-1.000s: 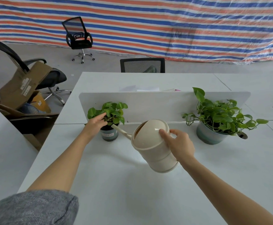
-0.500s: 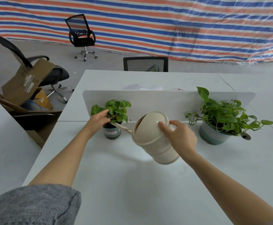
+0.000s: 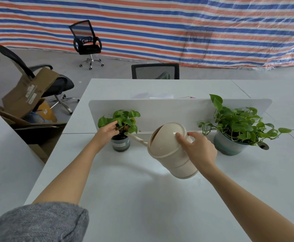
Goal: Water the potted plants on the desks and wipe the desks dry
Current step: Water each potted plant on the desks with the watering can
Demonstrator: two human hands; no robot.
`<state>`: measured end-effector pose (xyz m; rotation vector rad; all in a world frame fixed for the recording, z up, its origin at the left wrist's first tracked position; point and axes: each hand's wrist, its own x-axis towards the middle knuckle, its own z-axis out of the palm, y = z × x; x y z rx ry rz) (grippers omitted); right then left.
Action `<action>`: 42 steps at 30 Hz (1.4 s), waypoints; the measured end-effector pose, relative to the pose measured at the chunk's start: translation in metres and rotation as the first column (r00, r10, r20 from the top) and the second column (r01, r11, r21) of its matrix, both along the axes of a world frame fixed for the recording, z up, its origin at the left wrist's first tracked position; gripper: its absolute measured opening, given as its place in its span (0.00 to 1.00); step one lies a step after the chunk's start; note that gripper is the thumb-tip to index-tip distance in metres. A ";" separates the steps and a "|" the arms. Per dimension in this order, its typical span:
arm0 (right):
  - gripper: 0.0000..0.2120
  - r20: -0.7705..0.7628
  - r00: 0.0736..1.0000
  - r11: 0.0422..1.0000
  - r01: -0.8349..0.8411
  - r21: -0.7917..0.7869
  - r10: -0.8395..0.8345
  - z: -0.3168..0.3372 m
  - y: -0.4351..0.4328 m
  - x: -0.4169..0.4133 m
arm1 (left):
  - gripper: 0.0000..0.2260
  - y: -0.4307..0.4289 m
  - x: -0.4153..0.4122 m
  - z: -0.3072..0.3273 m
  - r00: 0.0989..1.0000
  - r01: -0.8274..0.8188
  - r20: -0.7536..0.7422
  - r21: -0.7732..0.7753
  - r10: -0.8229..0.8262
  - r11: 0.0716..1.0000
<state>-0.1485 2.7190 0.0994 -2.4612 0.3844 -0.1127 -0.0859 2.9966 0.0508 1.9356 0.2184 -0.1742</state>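
A small potted plant point(image 3: 121, 144) in a dark teal pot stands on the white desk point(image 3: 134, 198) in front of a low divider. My left hand point(image 3: 107, 132) holds its leaves aside on the left. My right hand point(image 3: 197, 151) grips the handle of a cream watering can point(image 3: 169, 149), tilted left, its thin spout point(image 3: 136, 137) reaching into the small pot's soil. A larger leafy potted plant point(image 3: 235, 130) in a grey-green pot stands to the right of the can.
A white divider panel point(image 3: 177, 110) runs across the desk behind both plants. A cable hole point(image 3: 263, 146) lies beside the larger pot. Office chairs point(image 3: 87, 44) and cardboard boxes point(image 3: 27, 95) stand on the floor at left. Another desk edge point(image 3: 3, 154) is at far left.
The view has shifted slightly. The can stays tilted with its spout in the small pot, and my left hand has pushed a little deeper into the leaves.
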 end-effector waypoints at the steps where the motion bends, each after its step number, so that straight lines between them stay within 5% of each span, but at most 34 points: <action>1: 0.26 -0.001 1.000 1.000 -0.009 0.001 0.009 0.000 0.001 -0.001 | 0.23 0.000 0.000 0.000 1.000 0.001 -0.003 0.000 -0.001 1.000; 11: 0.24 0.014 0.999 0.999 -0.040 0.015 0.040 -0.007 0.001 -0.007 | 0.24 0.001 -0.006 -0.001 0.999 0.021 -0.038 0.006 -0.021 1.000; 20: 0.24 0.043 0.992 0.982 0.107 0.158 -0.115 -0.021 -0.034 -0.008 | 0.19 -0.005 -0.012 -0.011 0.999 0.010 -0.033 0.020 -0.010 1.000; 26: 0.18 0.047 0.974 0.883 0.180 0.434 -0.222 -0.064 -0.069 -0.013 | 0.06 -0.012 -0.030 -0.035 0.991 0.018 -0.130 0.017 -0.016 1.000; 34: 0.17 -0.012 0.921 0.735 0.318 0.598 -0.389 -0.111 -0.090 -0.033 | 0.07 -0.009 -0.050 -0.072 0.958 -0.065 -0.269 0.120 0.096 0.991; 42: 0.14 -0.026 0.930 0.671 0.284 0.685 -0.367 -0.126 -0.099 -0.049 | 0.07 -0.017 -0.058 -0.084 0.937 -0.099 -0.322 0.134 0.137 0.986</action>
